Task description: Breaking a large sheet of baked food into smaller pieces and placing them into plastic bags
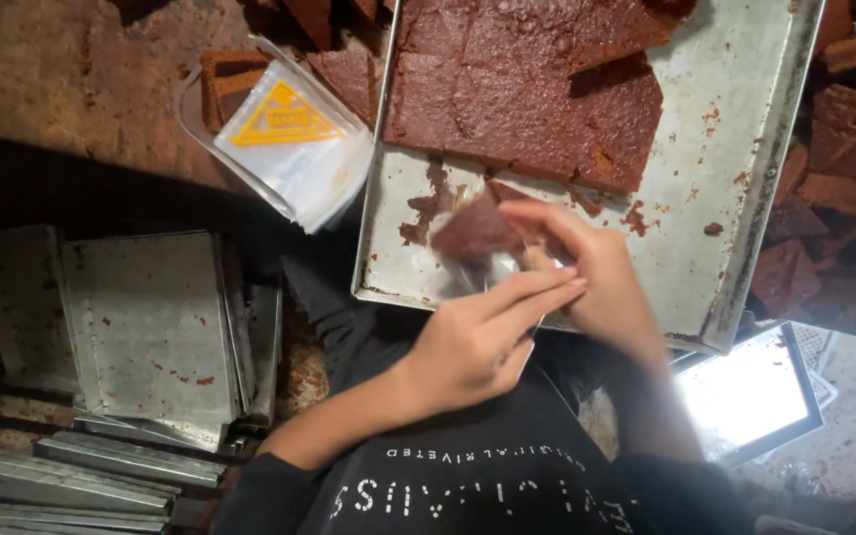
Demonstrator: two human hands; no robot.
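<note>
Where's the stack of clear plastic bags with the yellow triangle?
In the head view, upper left: the stack of clear plastic bags sits just left of the metal baking tray, beside brown cake pieces.

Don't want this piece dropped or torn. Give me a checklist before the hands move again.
1. Brown piece held by both hands: ok.
2. Clear wrapper around piece: cannot tell, blurred.
3. Left hand fingers over the wrapper: ok.
4. Right hand pinching piece's far edge: ok.
5. Piece held over metal tray: ok.
6. Spare wrapper stack beside tray: ok.
</note>
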